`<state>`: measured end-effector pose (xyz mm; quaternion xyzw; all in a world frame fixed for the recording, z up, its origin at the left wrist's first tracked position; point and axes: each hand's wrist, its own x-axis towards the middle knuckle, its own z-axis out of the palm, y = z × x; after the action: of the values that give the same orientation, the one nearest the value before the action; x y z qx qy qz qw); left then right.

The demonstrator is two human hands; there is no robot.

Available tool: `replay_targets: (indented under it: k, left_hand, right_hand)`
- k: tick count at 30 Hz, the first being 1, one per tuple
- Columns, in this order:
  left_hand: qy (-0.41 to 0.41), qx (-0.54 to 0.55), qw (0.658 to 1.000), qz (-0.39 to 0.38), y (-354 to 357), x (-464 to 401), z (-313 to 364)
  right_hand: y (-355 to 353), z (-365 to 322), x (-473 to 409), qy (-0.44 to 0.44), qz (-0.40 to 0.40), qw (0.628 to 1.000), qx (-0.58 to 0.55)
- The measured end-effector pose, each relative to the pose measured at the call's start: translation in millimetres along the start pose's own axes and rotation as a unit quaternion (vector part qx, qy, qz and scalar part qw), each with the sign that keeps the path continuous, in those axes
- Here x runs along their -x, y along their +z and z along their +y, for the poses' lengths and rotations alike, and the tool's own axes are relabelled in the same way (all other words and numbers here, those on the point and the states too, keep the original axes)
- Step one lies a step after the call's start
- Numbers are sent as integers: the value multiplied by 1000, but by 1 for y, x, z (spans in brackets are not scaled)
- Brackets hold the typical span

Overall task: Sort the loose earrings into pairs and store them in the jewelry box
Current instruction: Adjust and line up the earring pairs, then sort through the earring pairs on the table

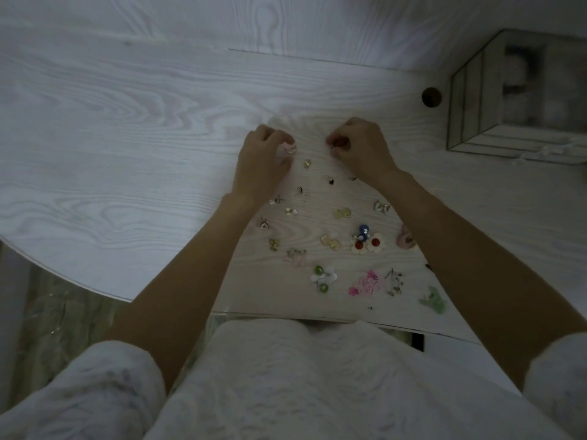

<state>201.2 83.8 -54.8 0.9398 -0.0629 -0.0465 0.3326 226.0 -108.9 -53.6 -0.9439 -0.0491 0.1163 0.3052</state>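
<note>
Pale wood-grain counter [127, 128] carries loose earrings [336, 246] near its front edge; jewelry box [495, 100] stands far right. Left hand [262, 160] pinches a pale earring [289, 149], right hand [359, 147] pinches a dark stud [337, 144]. Light, tiny, slippery: grip by the post.

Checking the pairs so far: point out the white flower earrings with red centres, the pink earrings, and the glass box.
White flower earrings [367, 244], head view, between the two blooms.
Pink earrings [365, 283], head view, middle of the cluster.
Glass box [467, 103], head view, left wall.

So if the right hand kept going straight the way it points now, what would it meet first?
The right hand points up-left across the table; only bare tabletop lies ahead, then the far edge. The left hand sits beside that line, though depth is unclear.
</note>
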Motion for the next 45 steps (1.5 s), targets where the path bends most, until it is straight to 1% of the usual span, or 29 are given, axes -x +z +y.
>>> replay_targets:
  k: [2,4,5,7,9,12,15,18,20,24,29,33,36,41,43,45]
  left_hand:
    - [45,3,999,1,1,9,18]
    - [85,-7,995,-43,10,17,39]
    - [87,-21,994,-66,16,19,46]
    - [65,-63,990,-111,28,19,52]
    - [53,-89,986,-127,36,18,54]
    - [50,-81,989,-115,37,17,56]
    - [59,-70,989,-115,33,20,53]
    - [72,-69,986,-135,30,24,51]
    - [73,-80,985,-134,31,28,50]
    - [50,-86,989,-110,32,28,47]
    - [35,-81,989,-122,31,28,47]
    - [31,-68,989,-127,33,29,51]
    - [35,-57,990,-123,37,30,54]
    - [29,-47,992,-112,35,35,53]
    - [30,-44,994,-100,31,37,51]
    - [33,-41,996,-74,24,41,46]
  right_hand:
    - [0,1,3,-8,7,1000,16]
    - [1,2,7,-15,21,999,31]
    - [2,1,7,-15,25,999,41]
    - [2,0,6,-13,34,997,67]
    - [1,0,5,-17,38,996,77]
    - [-3,2,13,-24,38,997,64]
    - [-8,4,39,-33,54,998,31]
    - [-3,4,70,-23,51,998,21]
    - [3,5,82,-6,38,999,30]
    - [12,5,85,30,24,999,33]
    - [15,-1,80,39,24,999,8]
    - [15,-3,84,49,53,996,-52]
    - [18,-8,85,76,66,990,-100]
    - [18,-9,89,88,80,985,-122]
    - [11,-7,91,90,103,982,-129]
    - [-1,-2,93,85,141,980,-112]
